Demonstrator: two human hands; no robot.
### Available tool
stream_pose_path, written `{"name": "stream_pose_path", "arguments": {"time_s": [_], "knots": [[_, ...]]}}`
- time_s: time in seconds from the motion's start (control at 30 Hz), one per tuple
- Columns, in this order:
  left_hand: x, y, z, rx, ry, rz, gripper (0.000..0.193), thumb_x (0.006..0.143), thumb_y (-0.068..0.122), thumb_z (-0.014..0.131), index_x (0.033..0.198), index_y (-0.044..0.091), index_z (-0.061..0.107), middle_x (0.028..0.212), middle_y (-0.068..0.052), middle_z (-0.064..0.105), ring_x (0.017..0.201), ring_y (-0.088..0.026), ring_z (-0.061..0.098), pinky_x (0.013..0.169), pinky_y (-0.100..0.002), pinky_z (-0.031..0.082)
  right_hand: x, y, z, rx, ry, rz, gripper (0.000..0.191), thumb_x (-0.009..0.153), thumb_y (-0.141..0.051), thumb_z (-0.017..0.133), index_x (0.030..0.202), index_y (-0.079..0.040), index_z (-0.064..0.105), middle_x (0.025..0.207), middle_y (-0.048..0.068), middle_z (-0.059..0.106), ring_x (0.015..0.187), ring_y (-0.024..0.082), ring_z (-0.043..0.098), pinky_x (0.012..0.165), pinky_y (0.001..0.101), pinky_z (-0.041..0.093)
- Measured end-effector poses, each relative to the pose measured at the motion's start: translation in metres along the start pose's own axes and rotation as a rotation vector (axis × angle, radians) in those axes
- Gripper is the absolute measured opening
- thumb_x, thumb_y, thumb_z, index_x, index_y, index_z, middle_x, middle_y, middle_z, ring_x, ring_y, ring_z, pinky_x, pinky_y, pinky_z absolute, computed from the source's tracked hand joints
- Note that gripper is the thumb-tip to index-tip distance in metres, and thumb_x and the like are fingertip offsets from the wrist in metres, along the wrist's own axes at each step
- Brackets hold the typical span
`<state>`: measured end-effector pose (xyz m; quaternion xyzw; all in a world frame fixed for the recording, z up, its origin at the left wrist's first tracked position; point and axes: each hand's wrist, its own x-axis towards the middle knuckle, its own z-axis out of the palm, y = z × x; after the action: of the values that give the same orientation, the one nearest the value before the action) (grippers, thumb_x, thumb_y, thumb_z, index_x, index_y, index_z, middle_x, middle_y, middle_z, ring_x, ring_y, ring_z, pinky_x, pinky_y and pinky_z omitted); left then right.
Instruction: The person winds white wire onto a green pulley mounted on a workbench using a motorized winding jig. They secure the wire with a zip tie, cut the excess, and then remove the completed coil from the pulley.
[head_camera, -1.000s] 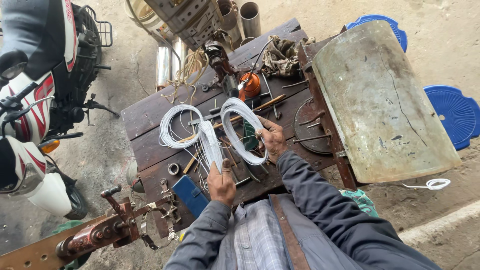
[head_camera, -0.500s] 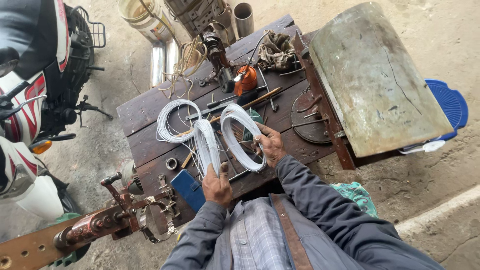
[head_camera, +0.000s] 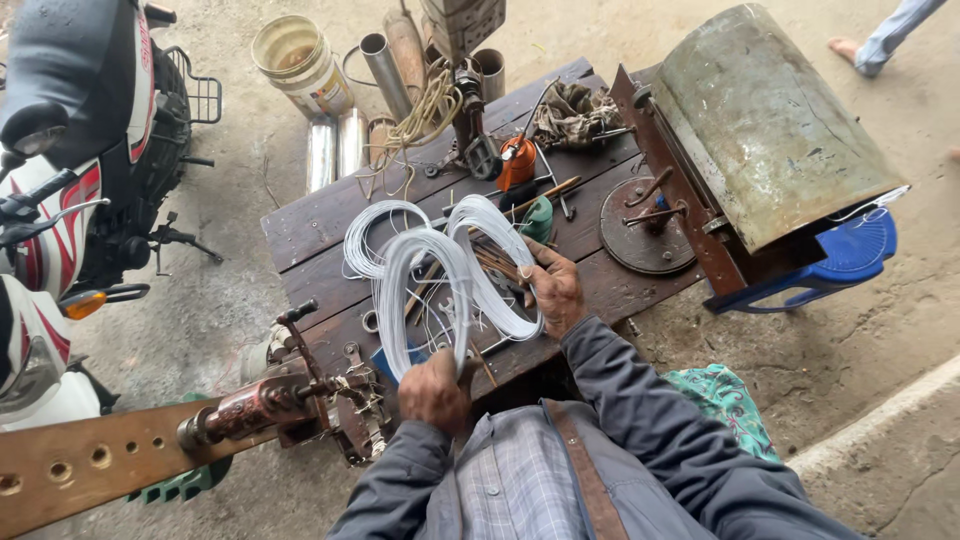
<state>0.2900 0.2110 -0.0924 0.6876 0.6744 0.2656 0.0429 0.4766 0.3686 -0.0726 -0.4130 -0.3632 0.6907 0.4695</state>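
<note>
Coils of thin white wire (head_camera: 430, 270) hang in loops above a dark wooden workbench (head_camera: 310, 225). My left hand (head_camera: 434, 390) grips the near end of one long loop at the bench's front edge. My right hand (head_camera: 553, 287) holds the right-hand loop from its outer side. A third loop (head_camera: 368, 232) lies farther back on the bench. Under the loops lie hand tools and an orange can (head_camera: 516, 160). Both of my arms are in grey sleeves.
A bench vise (head_camera: 300, 385) with a rusty bar sits at the front left. A curved metal sheet (head_camera: 770, 120) leans over blue plastic stools (head_camera: 850, 255) on the right. A scooter (head_camera: 70, 170) stands left; a bucket (head_camera: 300, 65) and pipes (head_camera: 385, 70) lie behind. Another person's foot (head_camera: 850, 45) is top right.
My head has shifted, so the bench sits differently in view. My left hand has pulled nearer to me, and the wire loop is stretched longer between my hands.
</note>
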Motion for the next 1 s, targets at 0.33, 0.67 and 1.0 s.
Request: {"name": "stream_pose_path", "arguments": {"time_s": [0.33,0.67,1.0], "knots": [[-0.037,-0.013,-0.018,-0.003,-0.131,0.236,0.033,0.095,0.036,0.072,0.082,0.009,0.055,0.068,-0.009,0.060,0.054,-0.028,0.059,0.053,-0.043,0.045,-0.066,-0.018,0.053,-0.858,-0.094,-0.610,0.051,0.095,-0.009,0.056,0.144,0.003,0.054,0.109,0.018,0.073,0.079,0.019,0.071,0.067,0.0327,0.061],[-0.038,-0.024,-0.016,-0.297,-0.092,0.278,0.020,0.083,0.025,0.069,0.095,0.010,0.066,0.083,-0.011,0.070,0.082,-0.032,0.068,0.075,-0.044,0.051,-0.161,-0.009,0.129,-1.104,-0.154,-0.768,0.051,0.092,-0.012,0.063,0.140,0.005,0.058,0.114,0.026,0.069,0.093,0.039,0.072,0.080,0.0421,0.059],[-0.004,-0.015,-0.024,-0.596,-0.229,-0.114,0.023,0.080,0.029,0.076,0.082,0.011,0.062,0.069,-0.010,0.063,0.062,-0.032,0.065,0.055,-0.041,0.047,-0.196,-0.030,0.137,-1.052,-0.305,-0.738,0.043,0.087,-0.004,0.073,0.128,0.003,0.063,0.104,0.016,0.066,0.082,0.033,0.072,0.071,0.0386,0.059]]}}
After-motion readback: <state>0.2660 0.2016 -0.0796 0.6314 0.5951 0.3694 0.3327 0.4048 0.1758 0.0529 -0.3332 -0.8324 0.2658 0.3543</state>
